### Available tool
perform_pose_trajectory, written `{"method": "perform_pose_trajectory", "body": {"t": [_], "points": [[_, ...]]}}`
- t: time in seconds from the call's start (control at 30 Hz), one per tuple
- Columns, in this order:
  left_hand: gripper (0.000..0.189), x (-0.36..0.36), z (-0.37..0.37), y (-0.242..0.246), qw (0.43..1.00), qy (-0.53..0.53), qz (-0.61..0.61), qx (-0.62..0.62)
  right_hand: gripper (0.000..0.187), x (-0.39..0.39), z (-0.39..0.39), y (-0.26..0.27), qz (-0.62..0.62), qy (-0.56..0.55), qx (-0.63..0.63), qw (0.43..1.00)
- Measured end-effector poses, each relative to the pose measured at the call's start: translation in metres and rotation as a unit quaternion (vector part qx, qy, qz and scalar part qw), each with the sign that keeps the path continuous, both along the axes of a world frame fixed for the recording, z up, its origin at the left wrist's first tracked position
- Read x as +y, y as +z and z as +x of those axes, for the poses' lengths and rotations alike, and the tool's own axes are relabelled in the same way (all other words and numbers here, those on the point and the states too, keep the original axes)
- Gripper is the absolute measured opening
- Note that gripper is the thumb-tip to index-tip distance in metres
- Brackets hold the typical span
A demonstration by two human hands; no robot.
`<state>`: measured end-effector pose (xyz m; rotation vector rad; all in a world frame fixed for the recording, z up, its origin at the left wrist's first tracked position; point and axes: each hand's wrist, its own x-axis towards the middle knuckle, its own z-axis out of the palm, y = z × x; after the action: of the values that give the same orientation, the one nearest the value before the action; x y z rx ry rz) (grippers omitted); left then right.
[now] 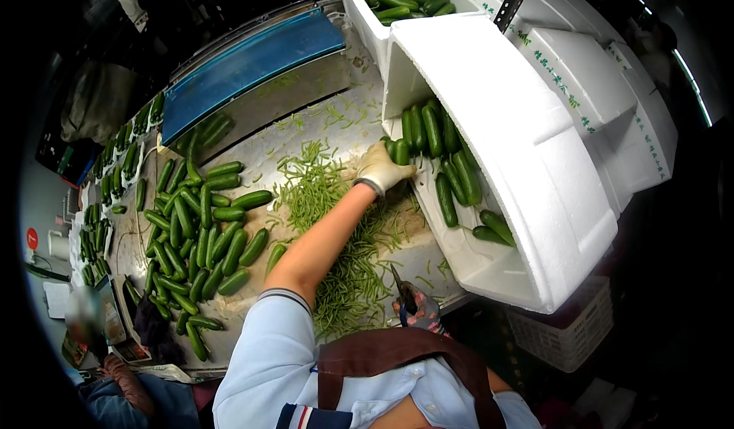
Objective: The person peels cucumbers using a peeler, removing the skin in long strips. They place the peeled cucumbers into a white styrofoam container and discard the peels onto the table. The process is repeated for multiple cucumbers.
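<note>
My left hand (pixel 378 168), in a pale glove, is at the mouth of a white foam box (pixel 493 113) tipped onto its side. Its fingers are around green cucumbers (pixel 398 151) at the box's edge. More cucumbers (pixel 453 171), some with thin stems, lie inside. Close to my body, my right hand (pixel 424 308) wears a grey and pink patterned glove. A pair of scissors (pixel 405 291) is held in it, dark blades pointing up and away from me. A heap of cut green stems (pixel 338 245) covers the metal table (pixel 264 159) below my left arm.
Loose cucumbers (pixel 195 234) form a pile on the left. Beyond it are small packed groups of cucumbers (pixel 114 165). A blue-topped metal unit (pixel 258 67) stands at the back. Another foam box (pixel 367 22) holds cucumbers. At lower left, a person's sleeve (pixel 129 380) shows.
</note>
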<state>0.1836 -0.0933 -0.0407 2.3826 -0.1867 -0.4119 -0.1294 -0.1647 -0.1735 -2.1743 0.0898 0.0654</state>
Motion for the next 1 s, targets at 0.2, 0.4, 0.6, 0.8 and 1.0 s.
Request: {"method": "perform_pose_trajectory", "body": {"t": [0.2,0.4,0.6,0.8,1.0], "points": [[0.072,0.061,-0.045,-0.004,0.679,0.009,-0.683,0.270,0.042,-0.002,0.011,0.036,0.084,0.005,0.132,0.988],[0.080,0.066,-0.083,0.026,0.422,-0.015,-0.834,0.356,0.043,-0.007,0.006,0.029,0.080,-0.050,-0.034,0.995],[0.081,0.072,-0.109,0.027,0.376,0.136,-0.842,0.362,0.048,-0.005,0.050,0.081,-0.186,-0.066,-0.173,0.965],[0.080,0.069,-0.126,0.029,0.336,0.198,-0.837,0.383,0.059,0.004,0.074,0.086,-0.188,-0.085,-0.252,0.945],[0.082,0.072,-0.131,0.030,0.315,0.255,-0.828,0.387,0.049,0.005,0.077,0.090,0.016,-0.058,-0.146,0.987]]}}
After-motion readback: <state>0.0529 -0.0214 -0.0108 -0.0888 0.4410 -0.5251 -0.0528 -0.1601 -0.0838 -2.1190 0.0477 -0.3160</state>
